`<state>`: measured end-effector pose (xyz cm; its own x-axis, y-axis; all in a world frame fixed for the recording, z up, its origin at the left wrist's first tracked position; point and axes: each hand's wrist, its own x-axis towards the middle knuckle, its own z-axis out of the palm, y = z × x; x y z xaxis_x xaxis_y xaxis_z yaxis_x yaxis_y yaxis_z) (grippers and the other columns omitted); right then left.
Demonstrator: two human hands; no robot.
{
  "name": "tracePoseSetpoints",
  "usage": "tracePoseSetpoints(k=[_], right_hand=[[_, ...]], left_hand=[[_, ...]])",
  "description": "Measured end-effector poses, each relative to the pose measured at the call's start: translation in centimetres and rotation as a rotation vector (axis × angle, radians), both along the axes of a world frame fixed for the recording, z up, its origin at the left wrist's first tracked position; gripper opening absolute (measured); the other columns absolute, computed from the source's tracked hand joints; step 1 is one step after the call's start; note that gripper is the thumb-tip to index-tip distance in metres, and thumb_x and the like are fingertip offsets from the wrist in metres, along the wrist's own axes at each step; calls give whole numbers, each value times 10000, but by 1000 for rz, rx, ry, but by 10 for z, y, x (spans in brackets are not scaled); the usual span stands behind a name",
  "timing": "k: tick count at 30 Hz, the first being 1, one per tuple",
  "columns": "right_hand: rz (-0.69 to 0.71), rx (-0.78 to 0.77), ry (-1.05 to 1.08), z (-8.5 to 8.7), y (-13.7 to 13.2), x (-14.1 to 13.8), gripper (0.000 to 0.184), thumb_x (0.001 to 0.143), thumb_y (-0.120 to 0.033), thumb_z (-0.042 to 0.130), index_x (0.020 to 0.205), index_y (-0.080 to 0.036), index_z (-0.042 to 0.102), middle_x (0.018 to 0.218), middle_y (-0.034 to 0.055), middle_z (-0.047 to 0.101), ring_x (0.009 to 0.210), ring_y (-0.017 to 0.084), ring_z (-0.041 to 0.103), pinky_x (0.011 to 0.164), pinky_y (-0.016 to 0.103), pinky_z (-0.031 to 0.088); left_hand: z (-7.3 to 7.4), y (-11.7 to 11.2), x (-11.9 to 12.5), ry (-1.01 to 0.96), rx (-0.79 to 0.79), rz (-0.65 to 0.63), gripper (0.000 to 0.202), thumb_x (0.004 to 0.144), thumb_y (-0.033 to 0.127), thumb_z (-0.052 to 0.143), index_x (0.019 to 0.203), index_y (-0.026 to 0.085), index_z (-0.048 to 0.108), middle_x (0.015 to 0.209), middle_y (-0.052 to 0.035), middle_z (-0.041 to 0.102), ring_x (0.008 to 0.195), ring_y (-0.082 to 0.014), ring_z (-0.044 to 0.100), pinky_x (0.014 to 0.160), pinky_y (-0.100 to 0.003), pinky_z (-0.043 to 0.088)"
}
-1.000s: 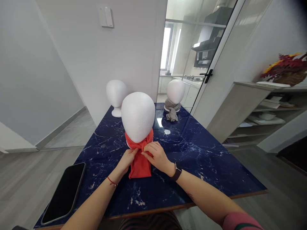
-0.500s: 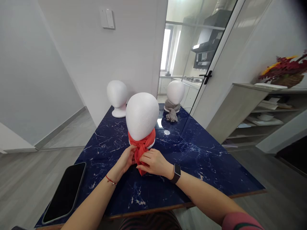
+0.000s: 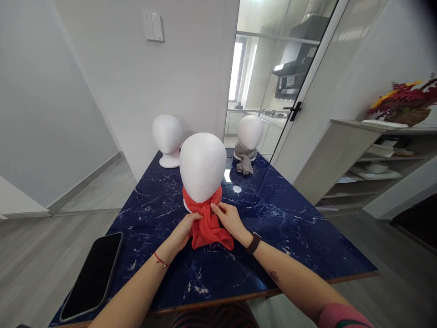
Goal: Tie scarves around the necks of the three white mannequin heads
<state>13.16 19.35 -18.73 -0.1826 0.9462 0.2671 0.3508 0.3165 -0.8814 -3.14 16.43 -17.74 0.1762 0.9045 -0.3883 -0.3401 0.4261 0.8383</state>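
Observation:
A white foam mannequin head [image 3: 203,166] stands in front of me with a red scarf [image 3: 207,230] wrapped round its neck. The scarf's loose ends hang forward and fan out over the tabletop. My left hand [image 3: 184,232] grips the scarf's left side just under the knot, thumb on top and the other fingers mostly hidden beneath. On the right side, my right hand [image 3: 230,219] pinches the fabric near the knot between thumb and fingers.
Behind stand a bare white foam head [image 3: 167,134] at left and another foam head [image 3: 250,132] wearing a grey scarf [image 3: 245,164]. A smartphone [image 3: 92,275] lies at the left of the blue marbled table [image 3: 287,246]. A shelf unit [image 3: 355,132] stands right.
The scarf's ends, bunched narrowly before, are now spread wider across the table. My right hand has moved up and right to the knot; my left hand has its thumb over the fabric.

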Motion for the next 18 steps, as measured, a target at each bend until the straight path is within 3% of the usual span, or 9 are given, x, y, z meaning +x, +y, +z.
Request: tracePoseSetpoints(k=[4, 8, 12, 15, 18], right_hand=[[40, -114, 73, -5, 2, -2, 432, 764, -575, 578, 652, -159, 614, 617, -4, 569, 583, 120, 471, 551, 232, 356], [181, -268, 141, -7, 2, -3, 402, 721, -540, 632, 681, -139, 643, 680, 15, 619, 632, 131, 511, 593, 245, 393], [277, -471, 388, -4, 2, -5, 311, 648, -421, 699, 760, -136, 647, 751, 26, 652, 653, 133, 550, 621, 255, 422], [201, -598, 511, -2, 1, -7, 246, 594, -307, 698, 763, -149, 613, 683, 4, 629, 567, 112, 528, 547, 240, 405], [158, -608, 524, -3, 0, -6, 212, 620, -251, 634, 806, -162, 588, 656, -16, 607, 517, 95, 507, 513, 228, 397]], left_hand=[[4, -2, 2, -180, -141, -73, 214, 708, 157, 521, 884, 114, 635, 807, -88, 719, 754, -200, 677, 695, -284, 510], [7, -7, 2, -273, -115, -162, 244, 728, 184, 589, 960, 116, 621, 880, -103, 717, 825, -214, 678, 763, -299, 515], [5, -11, 0, -195, -171, -289, 249, 654, 105, 609, 902, 100, 630, 768, -83, 709, 675, -177, 670, 669, -275, 529], [5, -12, -3, -114, -183, -386, 273, 573, 55, 577, 835, 107, 634, 687, -41, 689, 575, -135, 640, 576, -231, 517], [12, -13, -11, 14, -140, -533, 185, 601, 96, 585, 774, 113, 647, 644, -44, 691, 494, -110, 614, 480, -182, 474]])
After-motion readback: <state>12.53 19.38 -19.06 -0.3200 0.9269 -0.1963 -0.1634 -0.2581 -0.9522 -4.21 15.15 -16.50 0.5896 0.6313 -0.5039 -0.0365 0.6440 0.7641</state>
